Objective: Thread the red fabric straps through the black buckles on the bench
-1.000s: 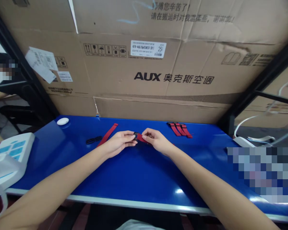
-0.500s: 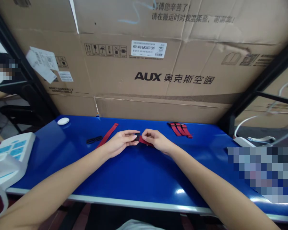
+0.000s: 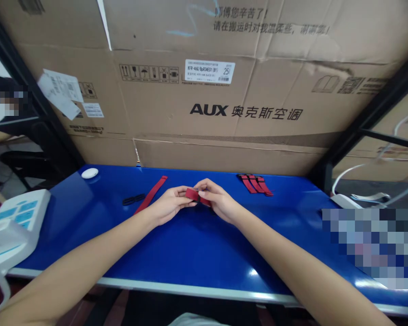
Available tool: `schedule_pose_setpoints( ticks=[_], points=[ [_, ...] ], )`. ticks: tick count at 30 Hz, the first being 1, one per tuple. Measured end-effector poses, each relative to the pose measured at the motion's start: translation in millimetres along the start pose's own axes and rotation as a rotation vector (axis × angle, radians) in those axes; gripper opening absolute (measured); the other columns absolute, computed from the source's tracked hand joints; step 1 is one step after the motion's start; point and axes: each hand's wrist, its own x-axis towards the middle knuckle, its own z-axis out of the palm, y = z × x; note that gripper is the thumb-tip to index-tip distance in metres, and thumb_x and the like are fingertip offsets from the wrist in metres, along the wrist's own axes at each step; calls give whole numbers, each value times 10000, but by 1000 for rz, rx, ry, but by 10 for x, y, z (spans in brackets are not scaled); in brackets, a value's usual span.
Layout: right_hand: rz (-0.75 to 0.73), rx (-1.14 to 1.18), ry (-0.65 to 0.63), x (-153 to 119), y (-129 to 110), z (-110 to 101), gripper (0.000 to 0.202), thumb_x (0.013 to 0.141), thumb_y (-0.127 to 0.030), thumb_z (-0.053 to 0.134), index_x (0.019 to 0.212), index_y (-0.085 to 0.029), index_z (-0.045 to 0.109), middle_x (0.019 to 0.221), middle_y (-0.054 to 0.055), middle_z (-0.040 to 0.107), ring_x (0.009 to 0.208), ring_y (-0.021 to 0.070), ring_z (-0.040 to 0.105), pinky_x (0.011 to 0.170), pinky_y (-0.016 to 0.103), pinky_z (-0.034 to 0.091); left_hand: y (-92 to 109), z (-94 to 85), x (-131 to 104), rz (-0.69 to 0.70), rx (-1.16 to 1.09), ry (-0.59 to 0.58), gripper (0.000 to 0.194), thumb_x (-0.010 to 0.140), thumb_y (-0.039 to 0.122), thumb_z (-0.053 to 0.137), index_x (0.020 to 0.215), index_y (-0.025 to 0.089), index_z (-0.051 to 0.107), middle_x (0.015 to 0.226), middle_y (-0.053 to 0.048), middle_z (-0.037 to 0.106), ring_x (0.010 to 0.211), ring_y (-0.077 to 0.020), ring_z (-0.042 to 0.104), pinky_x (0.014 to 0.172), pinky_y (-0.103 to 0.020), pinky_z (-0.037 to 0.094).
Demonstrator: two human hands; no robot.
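Above the middle of the blue table, my left hand (image 3: 173,202) and my right hand (image 3: 218,199) meet around one short red strap (image 3: 191,194). A small black buckle (image 3: 199,198) sits on this strap between my fingers, partly covered by them. My left fingers pinch the strap's left side; my right thumb and fingers press on it at the buckle. Left of my left hand lies a longer red strap (image 3: 156,190), its lower part behind my wrist. Beside it are black buckles (image 3: 133,199) in a row. Farther right lie several red straps with black buckles (image 3: 255,184).
The blue table (image 3: 177,253) has a pale front edge. A white and blue device (image 3: 23,217) stands at the left, and a white oval object (image 3: 89,173) near the back left. Behind rises a large cardboard panel (image 3: 156,108). A person (image 3: 10,99) is at far left.
The red strap now shows on the left side of the buckle, over my left fingertips. My right hand has shifted slightly left, closer to my left hand.
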Motion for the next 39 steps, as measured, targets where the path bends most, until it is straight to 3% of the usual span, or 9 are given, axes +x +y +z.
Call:
schedule_pose_setpoints(
  ticks=[6,10,16,25,32,34,36,39],
  points=[
    [-34,-79,26,11,42,53,196,755,-385,681,782,-200,622,870,14,529,814,157,491,779,305,392,-13,27,-12,0,52,-28,249,674,138,791,896,107,683,875,-56,688,812,-136,653,827,-295,543],
    [-62,-88,68,18,-20,-24,157,751,-316,611,663,-191,572,851,13,501,835,166,482,813,319,373,-26,67,-19,57,137,69,273,663,161,796,901,102,676,829,-56,690,767,-150,659,783,-327,565],
    [-131,-522,53,22,-51,-55,200,729,-215,558,548,-193,476,757,12,460,820,177,467,797,332,352,-28,109,-35,183,325,163,225,700,153,748,908,99,681,744,-46,674,671,-173,682,718,-351,581],
    [-203,-649,116,-3,49,-5,182,758,-200,559,596,-197,475,773,9,459,673,133,449,618,288,374,-61,105,-41,184,338,144,191,746,252,730,872,113,697,802,-73,698,707,-189,683,713,-360,587],
    [-61,-211,55,29,54,-85,210,819,-363,585,934,-224,477,752,-4,544,637,144,549,625,320,470,-33,61,-23,210,286,77,308,744,307,751,990,134,687,916,-83,712,789,-179,671,754,-328,556],
    [-122,-309,117,60,80,-198,191,837,-318,542,997,-221,500,851,23,555,711,155,566,682,345,479,-32,37,-13,212,246,86,334,727,304,769,1003,139,678,925,-77,704,781,-163,661,750,-317,551],
    [-201,-563,199,90,130,-318,245,805,-229,558,1050,-222,553,1010,63,532,887,189,559,793,381,460,-30,29,-14,209,223,86,344,711,293,783,1001,142,674,930,-72,693,780,-154,651,734,-304,546],
    [-141,-917,210,128,220,-433,379,746,-175,651,1116,-246,611,1146,97,491,1094,260,475,922,452,374,-23,52,-34,191,203,41,347,704,280,786,1005,146,676,928,-68,673,823,-163,642,716,-288,535]
  ],
)
